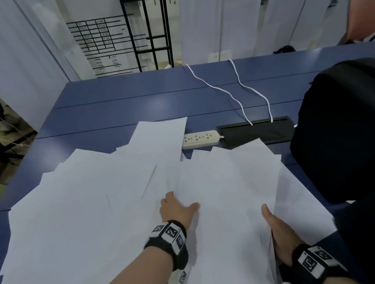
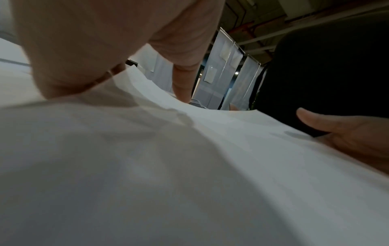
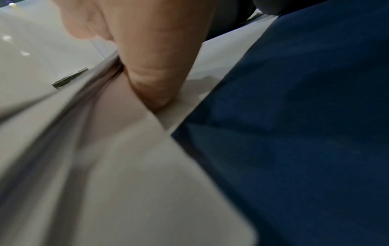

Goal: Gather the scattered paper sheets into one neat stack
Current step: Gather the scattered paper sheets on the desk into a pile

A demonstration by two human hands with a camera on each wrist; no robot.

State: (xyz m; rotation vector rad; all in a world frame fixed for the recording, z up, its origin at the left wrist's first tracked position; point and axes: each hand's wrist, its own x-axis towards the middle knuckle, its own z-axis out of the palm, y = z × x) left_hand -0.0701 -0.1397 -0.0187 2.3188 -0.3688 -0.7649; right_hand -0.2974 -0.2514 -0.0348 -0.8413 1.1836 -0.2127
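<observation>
Many white paper sheets [image 1: 92, 209] lie spread and overlapping across the near half of the blue table [image 1: 109, 108]. My right hand [image 1: 276, 227] pinches the right edge of a loose bundle of sheets [image 1: 230, 206], thumb [image 3: 155, 74] on top and fingers underneath. My left hand [image 1: 177, 212] is at the bundle's left edge: its thumb [image 2: 183, 83] lies on top and its fingers are hidden under a sheet. The paper [image 2: 189, 149] sags and bows between the two hands. The right hand [image 2: 347, 133] also shows in the left wrist view.
A black backpack [image 1: 354, 135] stands at the right, close to the sheets. Behind the paper lie a white power strip [image 1: 201, 138], a black cable hatch [image 1: 257, 131] and two white cables [image 1: 241, 90]. Another person [image 1: 367, 14] is at the far right.
</observation>
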